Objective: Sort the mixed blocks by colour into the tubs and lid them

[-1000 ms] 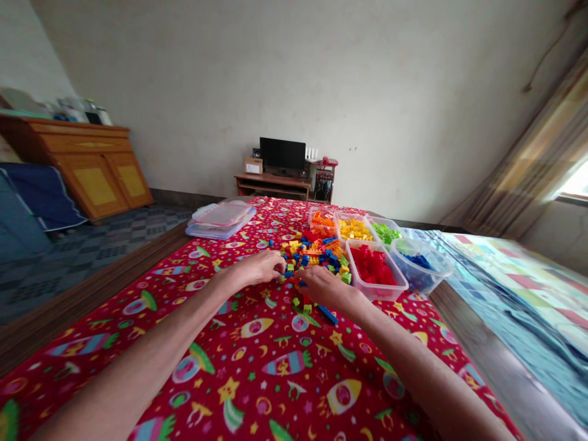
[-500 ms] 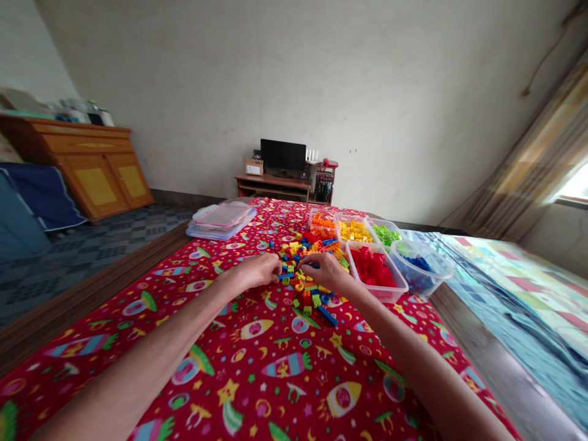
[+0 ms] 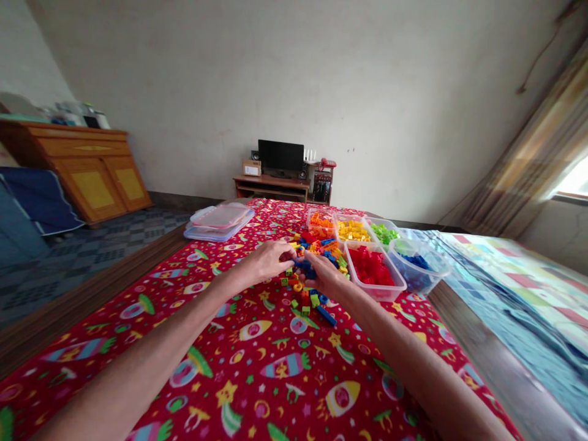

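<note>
A loose heap of mixed-colour plastic building blocks [image 3: 316,247] lies on the red patterned cloth [image 3: 257,361]. My left hand [image 3: 269,260] is over the left side of the heap, fingers curled with thumb and fingertips close together; what they grip, if anything, is hidden. Facing it, my right hand [image 3: 325,273] curls around several blue building blocks [image 3: 304,267], which show at its fingertips. The two hands nearly meet. In front of them lie loose pieces, including a long blue block [image 3: 326,315] and a lime-green block [image 3: 315,300].
Right of the heap stand clear tubs sorted by colour: red [image 3: 383,294], blue [image 3: 422,284], yellow [image 3: 353,231], orange [image 3: 321,225] and green [image 3: 384,234]. Stacked lids [image 3: 215,233] lie at the far left of the table. A bed [image 3: 528,294] adjoins on the right.
My left hand has risen slightly and moved right, closer to my right hand. More blue blocks now show at my right hand's fingers, and a blue piece has left the spot beside my left fingertips.
</note>
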Tool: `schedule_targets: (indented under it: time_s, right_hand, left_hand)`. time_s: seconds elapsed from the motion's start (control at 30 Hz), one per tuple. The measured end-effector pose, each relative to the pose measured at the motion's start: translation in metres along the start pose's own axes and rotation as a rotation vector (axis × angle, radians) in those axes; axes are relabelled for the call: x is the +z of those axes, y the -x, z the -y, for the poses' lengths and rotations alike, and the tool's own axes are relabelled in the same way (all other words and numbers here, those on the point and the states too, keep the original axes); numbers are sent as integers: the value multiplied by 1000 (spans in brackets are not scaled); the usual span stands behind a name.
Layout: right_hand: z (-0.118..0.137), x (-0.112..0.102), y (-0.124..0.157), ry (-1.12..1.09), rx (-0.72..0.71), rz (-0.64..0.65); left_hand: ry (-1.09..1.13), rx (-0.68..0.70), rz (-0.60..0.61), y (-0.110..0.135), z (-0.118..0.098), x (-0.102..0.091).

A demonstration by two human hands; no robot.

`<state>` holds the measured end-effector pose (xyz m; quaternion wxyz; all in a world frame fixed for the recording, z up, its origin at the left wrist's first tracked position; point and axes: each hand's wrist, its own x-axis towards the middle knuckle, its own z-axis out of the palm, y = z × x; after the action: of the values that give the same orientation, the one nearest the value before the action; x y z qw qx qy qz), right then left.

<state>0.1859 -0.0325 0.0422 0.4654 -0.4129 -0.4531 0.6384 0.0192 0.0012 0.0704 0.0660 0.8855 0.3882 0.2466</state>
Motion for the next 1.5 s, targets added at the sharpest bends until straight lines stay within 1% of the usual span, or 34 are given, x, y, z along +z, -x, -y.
schedule_targets:
  time_s: [0.13,0.23,0.3,0.33,0.4,0.5,0.57,0.63,0.73,0.8,0.87,0.9,1.03,1.1,1.17,1.27,1.33,1.43,1.5]
  right_hand:
    - [-5,1,-1,-45,56,43]
    - [-6,-1,-3,-81,29,67]
    - [-5,-3,-4,-103,3,60]
    - [-5,-3,-4,-115,-2,49]
    - [-3,-3,-3,-135,5,21]
    - [0,-2,-1,-142,34,-29]
    - [1,-1,0,-143,40,-51]
    - [1,0,0,-147,33,-60]
    - [1,0,0,-155,29,-72]
    - [1,-1,-1,-166,35,-74]
    - [1,0,-2,-186,41,-77]
    - [1,0,-2,-203,44,-83]
    - [2,1,-3,-282,92,-96]
    - [0,2,-4,-305,120,-70]
    - [-1,2,-5,-319,111,-28]
    - [-2,0,-5,-310,52,32]
    - [0,-3,-4,-300,23,58]
    - [6,-7,-2,-283,11,86]
    - [11,-9,0,-235,4,109]
  left_hand:
    - [192,-51,6,-1,-4,4]
    - [331,-49,-22,-1,2,1]
    - [347,-53,-30,0,10,-4]
    - [314,-64,-20,1,15,-6]
    - [171,-109,33,4,27,-10]
    - [-79,-187,207,11,44,-7]
    - [-167,-206,296,15,53,1]
    - [-196,-211,300,17,59,8]
    - [-184,-218,253,17,60,13]
    - [-152,-218,249,15,57,10]
    - [-48,-208,223,11,52,5]
    - [37,-196,192,8,48,3]
    - [420,-97,-13,-1,24,2]
    - [524,-57,-57,-3,11,4]
    - [546,-39,-52,-3,-1,7]
    - [496,-21,-34,-1,-11,8]
    - [445,-22,-57,0,-14,8]
    - [356,-43,-127,0,-15,7]
    - [308,-50,-143,0,-14,6]
